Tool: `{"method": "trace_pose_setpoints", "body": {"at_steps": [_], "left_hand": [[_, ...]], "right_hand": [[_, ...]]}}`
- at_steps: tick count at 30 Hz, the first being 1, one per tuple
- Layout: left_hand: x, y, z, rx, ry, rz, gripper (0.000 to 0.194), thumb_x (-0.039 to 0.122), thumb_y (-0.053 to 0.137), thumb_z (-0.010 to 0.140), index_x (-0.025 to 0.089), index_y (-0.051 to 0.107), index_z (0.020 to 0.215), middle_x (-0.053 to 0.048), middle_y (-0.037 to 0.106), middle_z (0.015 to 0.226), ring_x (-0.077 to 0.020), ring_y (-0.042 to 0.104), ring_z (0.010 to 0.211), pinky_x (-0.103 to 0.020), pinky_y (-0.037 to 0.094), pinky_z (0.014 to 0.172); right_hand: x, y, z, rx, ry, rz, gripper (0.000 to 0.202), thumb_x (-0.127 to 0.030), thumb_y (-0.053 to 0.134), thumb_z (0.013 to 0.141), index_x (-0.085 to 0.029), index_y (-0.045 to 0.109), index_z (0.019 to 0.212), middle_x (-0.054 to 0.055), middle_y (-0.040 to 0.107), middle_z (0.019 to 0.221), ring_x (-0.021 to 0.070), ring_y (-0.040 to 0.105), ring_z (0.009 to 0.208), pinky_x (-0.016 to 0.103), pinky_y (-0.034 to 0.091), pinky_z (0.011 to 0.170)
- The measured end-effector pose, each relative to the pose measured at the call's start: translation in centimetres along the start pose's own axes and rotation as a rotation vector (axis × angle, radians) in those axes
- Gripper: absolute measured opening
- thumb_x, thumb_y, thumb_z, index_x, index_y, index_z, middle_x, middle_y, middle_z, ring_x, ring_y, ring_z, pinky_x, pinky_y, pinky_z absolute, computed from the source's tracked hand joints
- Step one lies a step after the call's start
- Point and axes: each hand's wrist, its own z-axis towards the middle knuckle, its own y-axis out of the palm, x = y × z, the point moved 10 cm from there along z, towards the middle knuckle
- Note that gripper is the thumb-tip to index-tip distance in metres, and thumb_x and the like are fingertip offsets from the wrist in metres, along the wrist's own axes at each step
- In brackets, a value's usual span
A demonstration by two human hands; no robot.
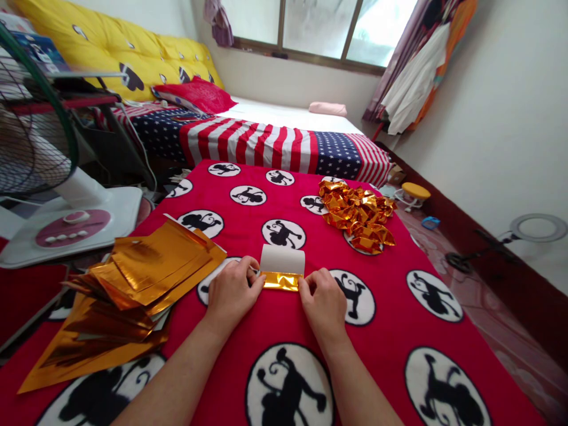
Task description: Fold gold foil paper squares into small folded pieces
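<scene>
A small sheet of paper (283, 259) lies on the red cloth, its far part white and its near edge folded over into a shiny gold strip. My left hand (234, 289) pinches the left end of that strip between thumb and fingers. At the right end, my right hand (323, 299) holds it the same way. To the left sits a loose, fanned stack of gold foil sheets (155, 266). Folded gold foil pieces (357, 213) are heaped at the far right of the cloth.
The red cloth (381, 355) has black monkey figures in white circles. A white fan base (119, 207) stands at the left. Beyond the cloth is a bed (284, 145) with a flag-patterned cover. A yellow stool (416, 190) and a ring light (538, 228) are at the right.
</scene>
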Motion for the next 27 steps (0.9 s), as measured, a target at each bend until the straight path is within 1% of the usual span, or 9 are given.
{"method": "trace_pose_setpoints", "body": {"at_steps": [2, 4, 9, 15, 19, 23, 25, 27], "left_hand": [[-0.1, 0.0, -0.1, 0.003, -0.018, 0.011, 0.017, 0.033, 0.061, 0.080, 0.024, 0.057, 0.094, 0.000, 0.064, 0.071, -0.0212, 0.061, 0.075, -0.029, 0.039, 0.064], [0.0, 0.1, -0.1, -0.002, -0.012, 0.025, 0.016, 0.033, 0.060, 0.081, 0.025, 0.055, 0.094, 0.000, 0.063, 0.072, -0.0216, 0.061, 0.076, -0.029, 0.038, 0.062], [0.3, 0.3, -0.3, -0.020, 0.009, 0.065, 0.010, 0.032, 0.057, 0.084, 0.025, 0.057, 0.091, -0.002, 0.062, 0.076, -0.0209, 0.059, 0.076, -0.029, 0.037, 0.061], [0.8, 0.3, -0.4, -0.024, 0.041, 0.071, 0.009, 0.030, 0.054, 0.086, 0.025, 0.059, 0.090, -0.002, 0.062, 0.077, -0.0213, 0.058, 0.079, -0.030, 0.035, 0.062], [1.5, 0.3, -0.5, -0.017, 0.116, 0.058, 0.012, 0.027, 0.051, 0.089, 0.025, 0.063, 0.088, -0.002, 0.064, 0.076, -0.0213, 0.057, 0.082, -0.030, 0.036, 0.066], [1.9, 0.3, -0.5, -0.012, 0.176, 0.030, 0.019, 0.025, 0.049, 0.090, 0.027, 0.068, 0.092, -0.002, 0.068, 0.086, -0.0219, 0.057, 0.088, -0.032, 0.039, 0.073], [2.0, 0.3, -0.5, -0.013, 0.182, 0.020, 0.020, 0.027, 0.050, 0.090, 0.027, 0.069, 0.093, -0.003, 0.069, 0.088, -0.0222, 0.057, 0.089, -0.033, 0.039, 0.075], [2.2, 0.3, -0.4, -0.007, 0.165, 0.024, 0.018, 0.033, 0.052, 0.090, 0.026, 0.069, 0.090, -0.003, 0.069, 0.085, -0.0226, 0.057, 0.087, -0.033, 0.040, 0.075]], "right_hand": [[0.0, 0.0, 0.0, 0.003, -0.004, 0.003, 0.025, -0.029, 0.055, 0.087, -0.020, 0.052, 0.064, 0.000, 0.056, 0.076, 0.0138, 0.051, 0.070, 0.027, 0.031, 0.063], [-0.1, 0.0, 0.0, 0.009, -0.007, 0.006, 0.025, -0.029, 0.055, 0.087, -0.020, 0.053, 0.064, 0.000, 0.056, 0.075, 0.0138, 0.051, 0.070, 0.028, 0.031, 0.063], [0.0, 0.1, 0.0, 0.007, -0.001, -0.011, 0.024, -0.030, 0.056, 0.087, -0.020, 0.053, 0.064, 0.000, 0.056, 0.075, 0.0138, 0.051, 0.070, 0.028, 0.030, 0.062], [-0.1, 0.1, 0.0, 0.005, -0.013, -0.020, 0.025, -0.031, 0.055, 0.088, -0.020, 0.054, 0.065, 0.000, 0.056, 0.076, 0.0139, 0.051, 0.071, 0.028, 0.030, 0.063], [-0.1, 0.1, 0.0, 0.006, -0.018, -0.022, 0.024, -0.029, 0.055, 0.087, -0.020, 0.053, 0.065, -0.001, 0.056, 0.075, 0.0137, 0.051, 0.070, 0.027, 0.030, 0.062], [-0.2, 0.0, -0.1, 0.021, -0.028, -0.012, 0.022, -0.029, 0.056, 0.086, -0.020, 0.053, 0.066, -0.001, 0.055, 0.076, 0.0134, 0.050, 0.069, 0.027, 0.030, 0.061], [-0.2, 0.0, -0.1, 0.028, -0.030, -0.009, 0.020, -0.029, 0.056, 0.086, -0.021, 0.053, 0.068, -0.001, 0.055, 0.076, 0.0134, 0.050, 0.069, 0.027, 0.030, 0.061], [-0.1, 0.1, -0.1, 0.032, -0.030, -0.010, 0.020, -0.029, 0.056, 0.086, -0.021, 0.053, 0.068, -0.001, 0.055, 0.076, 0.0137, 0.050, 0.069, 0.028, 0.030, 0.062]]}}
